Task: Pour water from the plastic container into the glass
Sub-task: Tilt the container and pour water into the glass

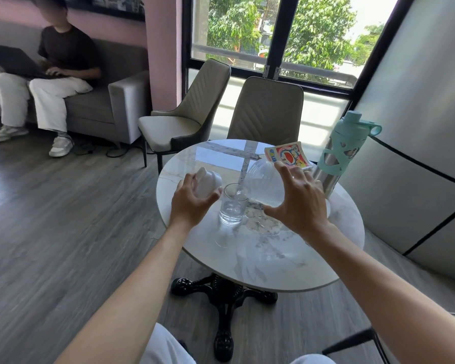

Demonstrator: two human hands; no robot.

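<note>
- Right now the right hand (298, 203) grips a clear plastic container (264, 183), fingers spread wide around its rounded wall; the container is tipped on its side with its mouth toward the glass (233, 204), and its lower edge sits just above the glass rim
- Meanwhile the glass stands upright on the round marble table (260, 258), between the two hands; it holds some water, roughly the lower half
- The left hand (191, 203) curls around a translucent white lid (208, 183), thumb and fingers closed on it; lid and hand hover just left of the glass, close beside it but apart from it as far as can be seen
- Behind the container a colourful comic book (290, 155) lies flat near the far edge of the table; a teal bottle (344, 151) with a steel body stands beside it at the right
- Two beige chairs (267, 111) stand beyond the table, before the window (286, 35); a seated person (50, 82) with a laptop (13, 60) is on a grey sofa (116, 101) at the far left
</note>
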